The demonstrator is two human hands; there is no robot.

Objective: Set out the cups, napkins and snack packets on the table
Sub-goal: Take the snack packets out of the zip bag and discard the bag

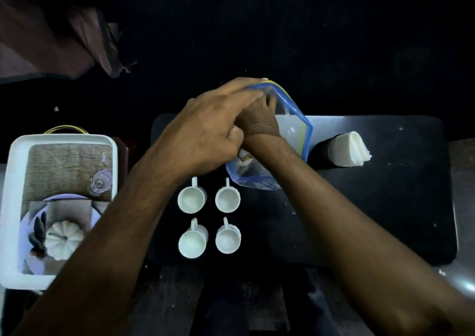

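Observation:
A clear zip bag [295, 132] with a blue and yellow rim stands on the dark table [385, 207], behind the cups. Something pale lies at its bottom, too blurred to name. My left hand [205, 127] reaches over from the left and pinches the bag's top rim. My right hand [259, 122] is at the bag's mouth, with its fingers behind the plastic and under my left hand. Several white cups [191, 202] stand in a two-by-two block in front of the bag, handles pointing away. White napkins [347, 150] fan out of a dark holder [321, 148] to the right.
A white tray [15, 207] sits at the left. It holds a woven mat, a clear glass [100, 182], a pale plate and a small white pumpkin [64, 239]. Brown cloth [51, 32] hangs at the far left. The surroundings are very dark.

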